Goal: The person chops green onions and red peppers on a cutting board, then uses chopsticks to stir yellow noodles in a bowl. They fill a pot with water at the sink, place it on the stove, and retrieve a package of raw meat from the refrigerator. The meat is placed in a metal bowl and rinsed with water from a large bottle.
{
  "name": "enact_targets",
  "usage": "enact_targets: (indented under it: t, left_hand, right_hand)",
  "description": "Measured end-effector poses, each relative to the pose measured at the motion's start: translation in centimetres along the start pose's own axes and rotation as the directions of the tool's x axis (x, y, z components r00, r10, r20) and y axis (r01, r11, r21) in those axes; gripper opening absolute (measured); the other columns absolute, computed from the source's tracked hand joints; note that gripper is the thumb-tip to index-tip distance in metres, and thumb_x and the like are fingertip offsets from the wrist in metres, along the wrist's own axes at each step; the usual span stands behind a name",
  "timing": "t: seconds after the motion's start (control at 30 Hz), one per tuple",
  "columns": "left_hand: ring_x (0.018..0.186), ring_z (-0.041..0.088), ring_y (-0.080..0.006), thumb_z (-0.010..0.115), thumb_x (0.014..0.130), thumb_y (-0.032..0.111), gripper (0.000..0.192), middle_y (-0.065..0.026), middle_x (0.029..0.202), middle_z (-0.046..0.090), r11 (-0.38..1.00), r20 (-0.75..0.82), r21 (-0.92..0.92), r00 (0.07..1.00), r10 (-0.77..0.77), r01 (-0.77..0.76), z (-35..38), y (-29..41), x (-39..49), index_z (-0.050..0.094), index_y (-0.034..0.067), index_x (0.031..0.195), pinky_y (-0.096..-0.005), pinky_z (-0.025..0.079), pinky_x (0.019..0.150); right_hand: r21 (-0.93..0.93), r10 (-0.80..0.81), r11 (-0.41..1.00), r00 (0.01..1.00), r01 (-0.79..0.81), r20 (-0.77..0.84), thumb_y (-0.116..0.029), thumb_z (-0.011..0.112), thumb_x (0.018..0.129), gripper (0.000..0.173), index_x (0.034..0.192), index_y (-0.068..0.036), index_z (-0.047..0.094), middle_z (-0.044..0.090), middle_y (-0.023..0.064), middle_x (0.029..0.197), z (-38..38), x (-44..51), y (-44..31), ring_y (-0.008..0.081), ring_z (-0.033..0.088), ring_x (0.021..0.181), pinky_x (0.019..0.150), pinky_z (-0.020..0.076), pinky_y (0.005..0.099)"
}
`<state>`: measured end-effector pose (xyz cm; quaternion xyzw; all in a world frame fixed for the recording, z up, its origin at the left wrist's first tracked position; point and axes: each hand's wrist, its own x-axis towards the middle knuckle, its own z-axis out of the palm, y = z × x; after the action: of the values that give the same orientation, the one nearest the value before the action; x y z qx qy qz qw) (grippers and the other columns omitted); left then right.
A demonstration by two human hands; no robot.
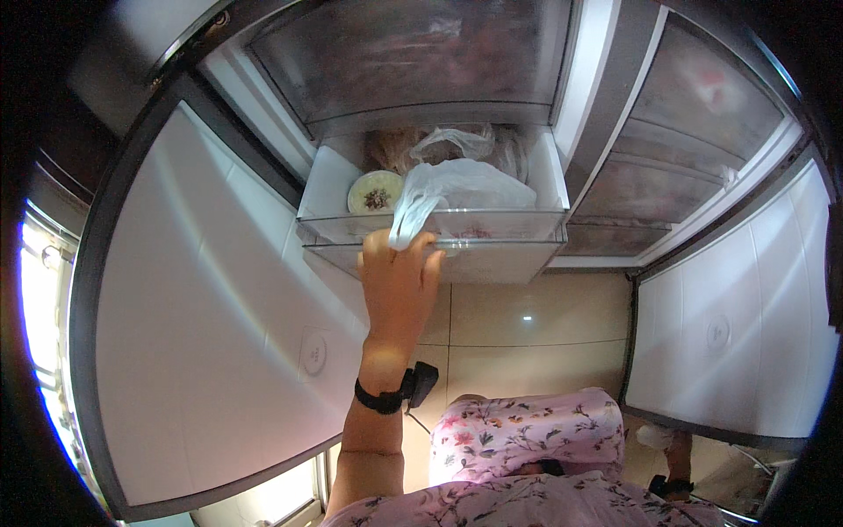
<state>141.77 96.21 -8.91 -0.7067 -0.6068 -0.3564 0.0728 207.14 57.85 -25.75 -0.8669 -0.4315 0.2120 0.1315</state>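
My left hand (398, 270), with a black band and small black device on its wrist, curls its fingers over the clear front edge of a pulled-out freezer drawer (507, 227). The twisted end of a white plastic bag (474, 184) hangs over this edge, touching the fingers. Inside the drawer, a round tub (375, 192) with pale contents and a dark clump on top sits left of the bag. Clear plastic bags lie behind. My right hand (673, 440) is low at the right, partly hidden by the door edge, beside a crumpled whitish thing (653, 436); its fingers do not show clearly.
An open white door (230, 309) with a dark seal stands at the left, another (718, 316) at the right. Frosted closed drawers (428, 59) are above the open one, and more (691, 132) fill the right compartment. Tiled floor (533, 323) shows below.
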Motion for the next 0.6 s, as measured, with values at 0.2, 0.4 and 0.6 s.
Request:
enact_targets:
  t: [0.2, 0.4, 0.6]
  left_hand:
    - [0.106, 0.049, -0.0366, 0.071, 0.084, 0.025, 0.025, -0.0157, 0.107, 0.058, 1.0, 0.025, -0.02, 1.0, -0.01, 0.011, -0.7, 0.3, -0.6, 0.066, 0.011, 0.104, -0.0483, 0.039, 0.09]
    - [0.103, 0.05, -0.0327, 0.072, 0.08, 0.025, 0.026, -0.0096, 0.1, 0.057, 0.999, -0.016, 0.027, 0.999, 0.033, -0.032, -0.8, 0.0, -0.2, 0.067, 0.015, 0.103, -0.0493, 0.039, 0.081]
    - [0.086, 0.052, -0.0344, 0.077, 0.077, 0.016, 0.022, -0.0127, 0.09, 0.056, 0.978, -0.234, -0.206, 0.972, -0.032, -0.018, 0.6, 0.5, -1.8, 0.061, 0.009, 0.09, -0.0464, 0.041, 0.075]
  right_hand:
    - [-0.021, 0.01, 1.0, 1.0, -0.009, 0.03, -0.031, 0.064, 0.094, 0.049, 0.137, -0.011, 0.049, 0.055, 0.0098, 0.133, 0.3, 1.2, -0.6, 0.0265, 0.052, 0.122, 0.098, 0.049, 0.0426]
    - [-0.016, 0.02, 1.0, 0.999, -0.02, 0.033, -0.03, 0.064, 0.094, 0.049, 0.137, -0.012, 0.05, 0.055, 0.0093, 0.133, 1.8, 1.7, -1.5, 0.0267, 0.051, 0.124, 0.099, 0.0487, 0.0427]
    - [-0.004, 0.027, 1.0, 0.999, -0.027, 0.03, -0.029, 0.065, 0.093, 0.049, 0.137, -0.013, 0.051, 0.054, 0.0089, 0.134, 2.9, 2.1, -1.7, 0.0268, 0.051, 0.125, 0.1, 0.0484, 0.0429]
